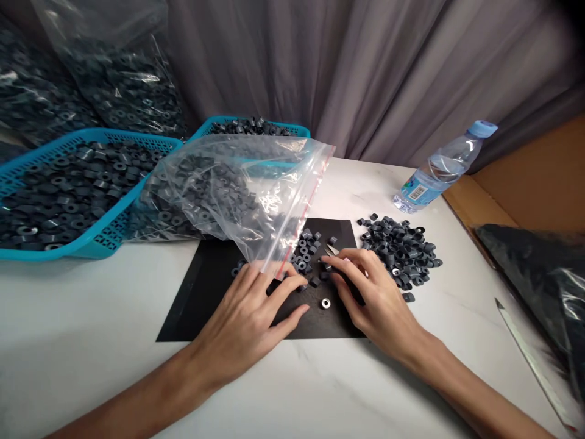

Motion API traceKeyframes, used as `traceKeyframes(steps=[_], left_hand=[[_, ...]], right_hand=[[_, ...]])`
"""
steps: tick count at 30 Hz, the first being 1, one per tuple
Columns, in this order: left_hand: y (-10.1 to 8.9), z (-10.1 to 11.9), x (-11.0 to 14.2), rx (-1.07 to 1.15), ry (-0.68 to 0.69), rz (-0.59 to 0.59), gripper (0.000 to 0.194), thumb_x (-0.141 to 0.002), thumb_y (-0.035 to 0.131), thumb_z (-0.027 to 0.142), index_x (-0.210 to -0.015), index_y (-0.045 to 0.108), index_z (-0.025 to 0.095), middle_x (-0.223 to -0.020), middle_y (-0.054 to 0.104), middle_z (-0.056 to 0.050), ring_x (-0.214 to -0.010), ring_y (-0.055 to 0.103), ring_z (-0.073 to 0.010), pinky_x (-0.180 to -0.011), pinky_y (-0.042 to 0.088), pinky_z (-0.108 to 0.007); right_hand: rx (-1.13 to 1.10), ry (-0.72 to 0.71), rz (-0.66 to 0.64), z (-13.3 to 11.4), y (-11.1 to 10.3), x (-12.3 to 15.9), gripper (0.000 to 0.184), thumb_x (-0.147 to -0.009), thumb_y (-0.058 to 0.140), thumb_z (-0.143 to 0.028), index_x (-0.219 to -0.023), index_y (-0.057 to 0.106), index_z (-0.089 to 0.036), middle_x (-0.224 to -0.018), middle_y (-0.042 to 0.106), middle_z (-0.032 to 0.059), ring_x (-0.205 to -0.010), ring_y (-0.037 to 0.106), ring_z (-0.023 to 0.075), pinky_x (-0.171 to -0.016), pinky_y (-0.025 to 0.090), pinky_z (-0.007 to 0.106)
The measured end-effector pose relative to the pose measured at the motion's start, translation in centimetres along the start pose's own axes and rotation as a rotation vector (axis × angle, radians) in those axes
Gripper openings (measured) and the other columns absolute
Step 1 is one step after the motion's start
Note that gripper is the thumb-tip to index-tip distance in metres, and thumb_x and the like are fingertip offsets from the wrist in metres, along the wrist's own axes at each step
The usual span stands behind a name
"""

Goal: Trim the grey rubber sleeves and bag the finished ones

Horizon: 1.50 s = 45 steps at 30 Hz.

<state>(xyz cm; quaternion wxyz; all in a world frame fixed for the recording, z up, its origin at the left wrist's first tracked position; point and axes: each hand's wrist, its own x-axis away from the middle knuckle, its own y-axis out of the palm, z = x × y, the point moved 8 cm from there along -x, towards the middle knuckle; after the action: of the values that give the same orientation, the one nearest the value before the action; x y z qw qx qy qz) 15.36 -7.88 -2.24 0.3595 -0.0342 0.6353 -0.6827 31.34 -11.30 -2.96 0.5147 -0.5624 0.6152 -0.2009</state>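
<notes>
The sorting by hand seems to be only partway along: a sizeable heap of hollow sleeves [402, 250] is lying on the worktop [114, 317] at the right, perhaps the handled share, while a small cluster of ring-shaped pieces [304, 250] is sitting on the black mat [187, 299] between the hands. Far more are filling the clear zip bag [274, 207], the front turquoise basket [86, 247] and the back turquoise basket [299, 130], so most appears to be left.

The left hand [249, 311] is spreading its fingers beside the bag's mouth, thumb standing apart. The right hand [377, 292] is curling around a pointed metal tool [331, 250], fingertips meeting a dark piece; whether they are gripping it, I cannot tell.

The clustered pieces are showing dark grey, short cylinders with paler holed ends; the heaped sleeves are looking thinner-walled. One silvery ring [325, 303] is lying alone near the mat's front edge.
</notes>
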Motion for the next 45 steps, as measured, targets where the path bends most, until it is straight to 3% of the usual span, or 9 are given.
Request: traceKeyframes(steps=[2,5,9,15,22,28,33,38,45], left_hand=[[-0.1,-0.3,-0.1,-0.004,-0.038,0.01,0.032,-0.097,0.063,0.032,-0.127,0.059,0.022,-0.122,0.062,-0.01,-0.11,0.059,-0.0283,-0.097,0.047,-0.044],[-0.3,-0.7,-0.3,0.01,-0.091,0.036,0.04,-0.095,0.065,0.037,-0.13,0.056,0.021,-0.122,0.062,-0.011,-0.11,0.06,-0.03,-0.095,0.048,-0.047],[-0.5,-1.0,-0.5,0.044,-0.136,0.052,0.032,-0.096,0.064,0.037,-0.122,0.059,0.019,-0.115,0.063,-0.011,-0.108,0.061,-0.0301,-0.094,0.049,-0.047],[-1.3,-0.7,-0.7,0.039,-0.108,0.135,0.027,-0.096,0.065,0.033,-0.118,0.063,0.018,-0.111,0.068,-0.009,-0.106,0.064,-0.0286,-0.096,0.049,-0.046],[-2.2,2.1,-0.4,0.104,0.188,0.171,0.02,-0.102,0.052,0.01,-0.113,0.067,0.016,-0.106,0.076,-0.004,-0.098,0.07,-0.0182,-0.095,0.054,-0.034],[-1.9,1.5,-0.2,0.284,0.107,0.11,0.018,-0.101,0.054,0.008,-0.111,0.066,0.016,-0.105,0.076,-0.003,-0.099,0.069,-0.0154,-0.099,0.053,-0.03],[-1.0,-0.1,-0.4,0.5,-0.141,0.069,0.012,-0.098,0.062,0.014,-0.1,0.069,0.023,-0.094,0.074,0.004,-0.091,0.067,-0.0125,-0.094,0.051,-0.027],[-1.2,-0.7,-0.2,0.516,-0.216,0.108,0.011,-0.097,0.063,0.013,-0.091,0.066,0.022,-0.086,0.07,0.005,-0.082,0.064,-0.0112,-0.097,0.046,-0.028],[-0.1,0.3,0.3,0.296,-0.06,-0.049,0.011,-0.1,0.059,0.02,-0.105,0.067,0.024,-0.102,0.071,-0.001,-0.099,0.06,-0.0201,-0.1,0.041,-0.04]], right_hand=[[-0.004,-0.029,-0.02,-0.3,0.2,-0.5,0.04,-0.103,0.048,-0.015,-0.141,0.055,-0.026,-0.127,0.058,0.0105,-0.103,0.053,0.0239,-0.088,0.052,0.041],[-0.05,0.002,0.009,-0.3,0.5,-1.6,0.026,-0.102,0.055,-0.023,-0.126,0.066,-0.025,-0.122,0.06,0.0096,-0.101,0.05,0.0243,-0.088,0.051,0.042],[-0.109,0.056,0.048,0.1,1.2,-2.4,0.012,-0.099,0.061,-0.028,-0.104,0.071,-0.023,-0.111,0.062,0.0082,-0.1,0.051,0.0241,-0.09,0.049,0.043],[-0.165,0.055,0.117,-0.4,0.4,-2.1,0.012,-0.099,0.06,-0.026,-0.099,0.072,-0.024,-0.105,0.063,0.0071,-0.098,0.054,0.0236,-0.088,0.047,0.044],[-0.344,0.082,0.077,-2.2,-0.4,-0.7,0.011,-0.1,0.059,-0.022,-0.094,0.068,-0.022,-0.098,0.063,0.0051,-0.093,0.056,0.0201,-0.084,0.044,0.038],[-0.318,0.09,0.046,-1.9,-0.5,-0.3,0.013,-0.101,0.057,-0.024,-0.096,0.069,-0.024,-0.1,0.064,0.0058,-0.093,0.058,0.0213,-0.082,0.046,0.038],[-0.299,0.089,0.047,-1.9,-0.7,-0.3,0.014,-0.101,0.056,-0.024,-0.096,0.069,-0.025,-0.101,0.063,0.0069,-0.093,0.058,0.0223,-0.082,0.048,0.039],[-0.285,0.154,0.145,-0.3,-1.8,-0.3,0.012,-0.101,0.055,-0.023,-0.094,0.064,-0.023,-0.101,0.06,0.008,-0.094,0.058,0.0224,-0.082,0.049,0.039],[-0.143,0.115,-0.088,1.2,-0.8,-0.2,0.005,-0.097,0.063,-0.028,-0.099,0.066,-0.024,-0.104,0.06,0.0069,-0.096,0.055,0.0236,-0.082,0.049,0.04]])
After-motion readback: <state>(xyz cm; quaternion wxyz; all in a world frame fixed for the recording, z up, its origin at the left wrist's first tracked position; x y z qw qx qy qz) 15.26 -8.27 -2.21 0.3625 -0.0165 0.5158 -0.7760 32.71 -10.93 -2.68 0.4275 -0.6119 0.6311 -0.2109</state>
